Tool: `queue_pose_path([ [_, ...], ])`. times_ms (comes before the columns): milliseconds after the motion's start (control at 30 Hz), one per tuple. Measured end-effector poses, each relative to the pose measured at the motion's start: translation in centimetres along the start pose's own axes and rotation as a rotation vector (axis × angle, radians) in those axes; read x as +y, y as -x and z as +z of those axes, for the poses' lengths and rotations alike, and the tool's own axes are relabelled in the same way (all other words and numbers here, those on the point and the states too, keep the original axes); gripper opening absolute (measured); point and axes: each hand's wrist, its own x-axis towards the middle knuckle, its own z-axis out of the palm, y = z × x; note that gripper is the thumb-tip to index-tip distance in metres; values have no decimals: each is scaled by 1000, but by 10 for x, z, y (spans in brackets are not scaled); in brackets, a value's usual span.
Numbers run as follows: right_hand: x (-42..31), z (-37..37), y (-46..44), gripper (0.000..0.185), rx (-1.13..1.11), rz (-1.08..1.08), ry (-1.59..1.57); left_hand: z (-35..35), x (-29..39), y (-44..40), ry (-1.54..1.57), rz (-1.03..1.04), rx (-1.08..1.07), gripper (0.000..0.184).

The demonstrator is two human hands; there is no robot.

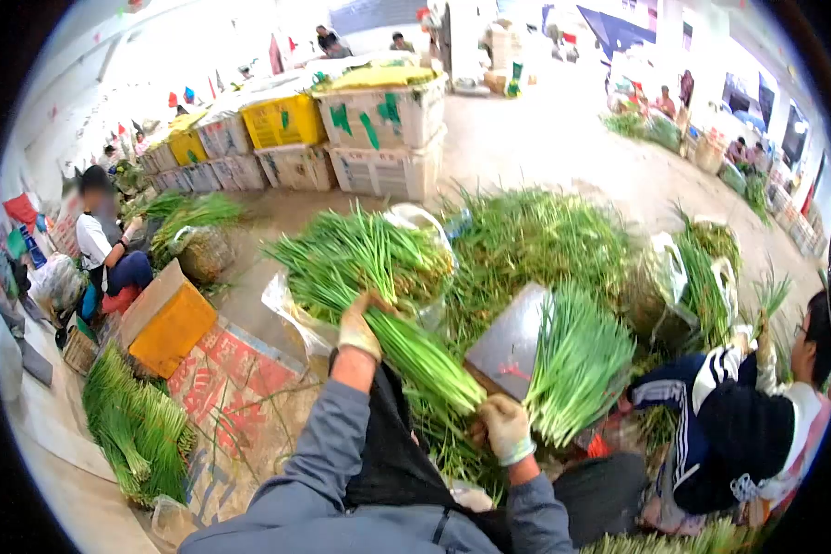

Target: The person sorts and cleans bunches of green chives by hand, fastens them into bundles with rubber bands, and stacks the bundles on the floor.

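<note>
A bunch of green onions (425, 358) slants across my lap, its pale ends toward the lower right. My left hand (360, 331), in a dirty whitish glove, is closed around its upper part. At the pale ends, my right hand (506, 430), also gloved, has its fingers curled against the bunch. Beside it on the right, a fanned heap of green onions (577, 360) lies against a grey metal-topped block (510, 342). Beyond my left hand, more green onions (355, 254) fill an open plastic bag (295, 309).
Loose greens (535, 235) are piled ahead. A person (743, 415) sits close on my right, another (106, 235) farther left. Stacked foam boxes (383, 125) stand behind. An orange box (171, 319), flattened cardboard (235, 369) and tied bunches (138, 429) lie left.
</note>
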Motion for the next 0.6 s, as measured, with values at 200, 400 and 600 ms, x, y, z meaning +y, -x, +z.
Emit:
queue_pose_path([
  [200, -13, -55, 23, 11, -56, 403, -189, -47, 50, -59, 238, 234, 20, 23],
  [400, 93, -1, 12, 45, -1056, 361, 1105, -21, 58, -45, 449, 244, 63, 24],
  [600, -25, 51, -47, 67, -296, 108, 263, 16, 43, 4, 392, 356, -91, 27],
])
